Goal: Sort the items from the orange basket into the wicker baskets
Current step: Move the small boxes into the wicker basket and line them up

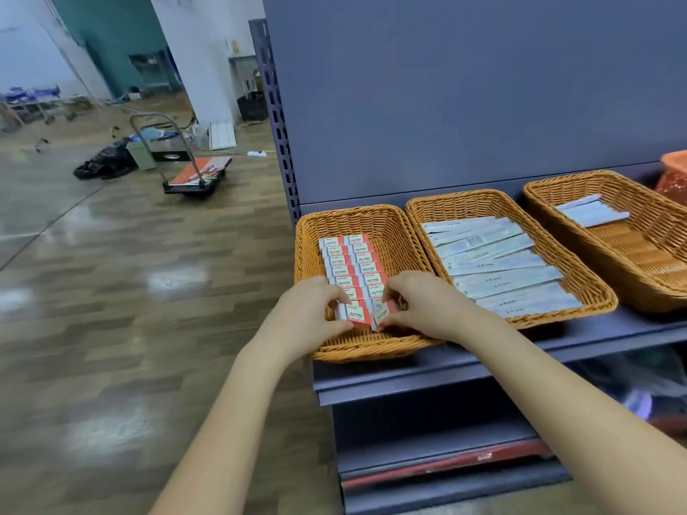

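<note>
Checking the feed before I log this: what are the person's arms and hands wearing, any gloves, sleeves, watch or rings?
Nothing is worn that the head view shows. The left hand and right hand are bare, with no gloves. Both forearms are uncovered from wrist to the frame's bottom edge, so no sleeves appear. No watch, bracelet or markings show; the fingers are too small to rule out a thin ring.

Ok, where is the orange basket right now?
In the head view, the orange basket sits at the far right edge, on the shelf just behind the rightmost wicker basket, mostly cut off.
</note>
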### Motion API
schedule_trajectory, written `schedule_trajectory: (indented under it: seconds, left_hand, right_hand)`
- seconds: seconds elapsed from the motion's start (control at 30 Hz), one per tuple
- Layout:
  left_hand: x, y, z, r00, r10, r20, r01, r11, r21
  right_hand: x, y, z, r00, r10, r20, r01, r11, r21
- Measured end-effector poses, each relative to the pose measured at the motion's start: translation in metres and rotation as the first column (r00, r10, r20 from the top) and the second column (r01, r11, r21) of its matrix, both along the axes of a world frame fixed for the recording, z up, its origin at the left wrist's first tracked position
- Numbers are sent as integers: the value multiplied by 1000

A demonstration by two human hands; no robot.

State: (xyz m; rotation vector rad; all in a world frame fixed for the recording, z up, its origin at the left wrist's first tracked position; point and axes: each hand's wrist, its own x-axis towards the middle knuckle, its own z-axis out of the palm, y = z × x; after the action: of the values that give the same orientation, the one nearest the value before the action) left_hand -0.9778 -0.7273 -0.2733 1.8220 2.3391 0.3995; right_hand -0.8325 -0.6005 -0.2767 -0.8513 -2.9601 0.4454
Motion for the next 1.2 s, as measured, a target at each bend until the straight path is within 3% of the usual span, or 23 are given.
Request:
schedule_trajectory:
  seconds: [0.13,0.37,0.6,0.8,1.2]
  left_hand:
    - [1,-1,0,1000,-7,-10,6,1000,-18]
    - [6,8,-1,995,6,-100,-13,998,-62]
    - [10,16,0,983,13,-184,-44,985,-164]
    - [9,20,-2,986,11,-165,-37,987,-156]
    - [10,26,-6,964,-20,-265,-42,973,-226]
  right_hand:
    - [0,-2,3,998,20,68,-26,996,86]
    - [-5,-2,5,988,16,155,-30,996,87]
    - [-5,2,3,987,38,155,-52,995,84]
    - [-5,4,0,988,48,146,-62,994,95]
    - [-9,7,-4,984,55,170,-74,991,108]
